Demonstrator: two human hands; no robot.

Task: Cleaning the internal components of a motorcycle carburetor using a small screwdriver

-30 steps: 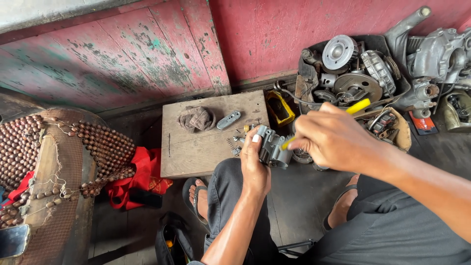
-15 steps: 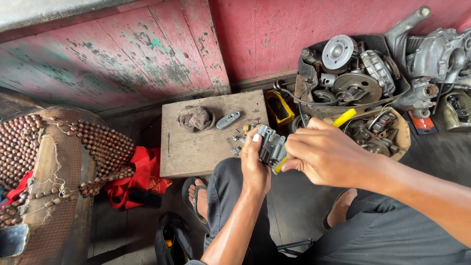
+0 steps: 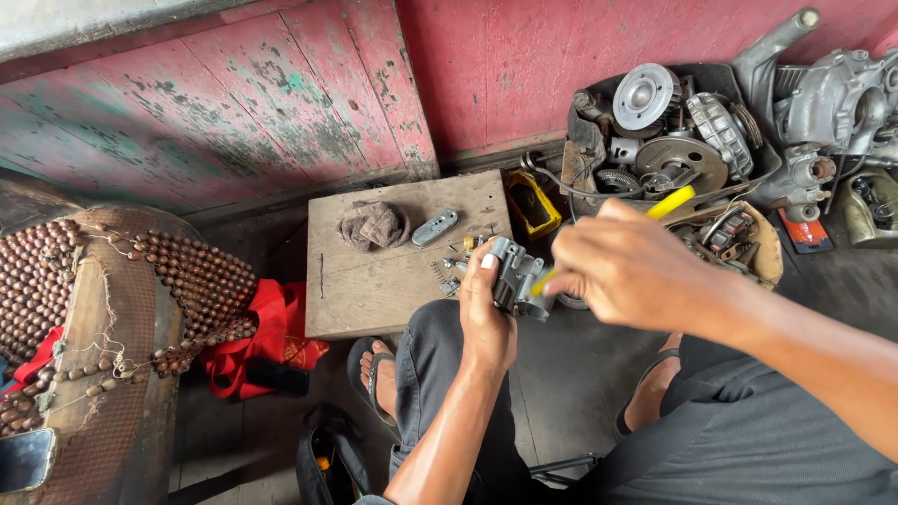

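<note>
The left hand point(image 3: 486, 313) holds a small metal part point(image 3: 517, 276) tight, and the right hand point(image 3: 625, 271) grips a yellow tool point(image 3: 670, 202) over the wooden worktop point(image 3: 374, 281).

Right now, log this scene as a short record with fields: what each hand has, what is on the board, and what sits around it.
left hand: grips a small grey metal carburetor
right hand: holds a yellow-handled screwdriver, tip at the carburetor
wooden board: brown rag, small grey metal cover, spring and small loose parts
behind: black tub of engine parts
left: beaded seat cover, red cloth
</note>
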